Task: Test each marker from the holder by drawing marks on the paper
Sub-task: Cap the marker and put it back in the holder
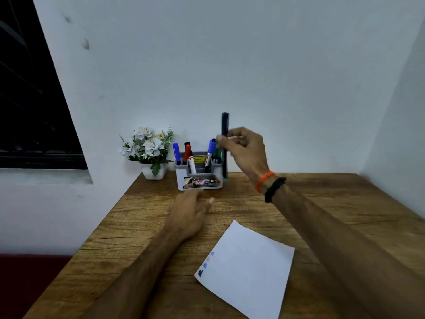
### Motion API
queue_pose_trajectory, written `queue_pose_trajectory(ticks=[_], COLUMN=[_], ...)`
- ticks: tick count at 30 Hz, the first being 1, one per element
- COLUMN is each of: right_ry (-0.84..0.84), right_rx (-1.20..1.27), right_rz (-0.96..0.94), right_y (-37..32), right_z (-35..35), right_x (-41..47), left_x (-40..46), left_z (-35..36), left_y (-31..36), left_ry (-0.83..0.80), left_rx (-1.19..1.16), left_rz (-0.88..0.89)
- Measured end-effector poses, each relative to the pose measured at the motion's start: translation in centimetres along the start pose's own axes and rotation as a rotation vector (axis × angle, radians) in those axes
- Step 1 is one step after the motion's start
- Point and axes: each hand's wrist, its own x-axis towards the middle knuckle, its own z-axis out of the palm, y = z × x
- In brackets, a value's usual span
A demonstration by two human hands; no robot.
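Right hand (246, 150), centre of frame, pinching a dark marker (225, 143) upright just right of the holder (199, 178); lower end blurred, contact with holder or table (322, 203) unclear. Left hand (188, 212) flat, fingers relaxed, below the holder, fingertips blurred. Paper (248, 272) lower centre, small colour marks at its left edge.

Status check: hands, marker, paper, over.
Right hand pinching dark marker upright beside holder. Left hand open on table. Paper has few marks, unobstructed.
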Motion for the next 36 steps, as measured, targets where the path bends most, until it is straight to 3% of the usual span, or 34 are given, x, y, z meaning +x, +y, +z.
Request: queue_pose_trajectory(ticks=[5,8,16,22,28,32,36], right_ry=[-0.200,-0.272,-0.439,-0.350,-0.342,-0.403,-0.453], right_rx=[-0.012,-0.118,-0.181,0.099,0.224,0.242,0.225], right_rz=[0.120,0.097,0.155,0.225,0.348,0.326,0.328], right_y=[2.4,3.4,2.6,2.3,2.6,2.4,2.5], right_z=[-1.4,-2.2,-4.7,-6.0,-5.1,-4.7,-3.8], right_x=[-5.4,-8.3,-9.9,-9.4,-9.9,-10.3,-10.6], left_x=[-1.0,-1.6,-2.0,-2.1,-2.7,-2.9,-3.2], left_z=[-2.6,-3.2,-3.8,-4.7,-3.8,-3.0,-2.7], left_y=[2.1,2.9,2.1,1.5,2.8,3.0,3.4], left_ry=[0.118,0.097,0.089,-0.064,-0.248,-0.194,-0.169], left_rx=[-0.712,-0.891,-0.793,-0.776,-0.484,-0.291,-0.260], left_rz=[-0.002,0.022,-0.001,-0.013,0.164,0.267,0.334])
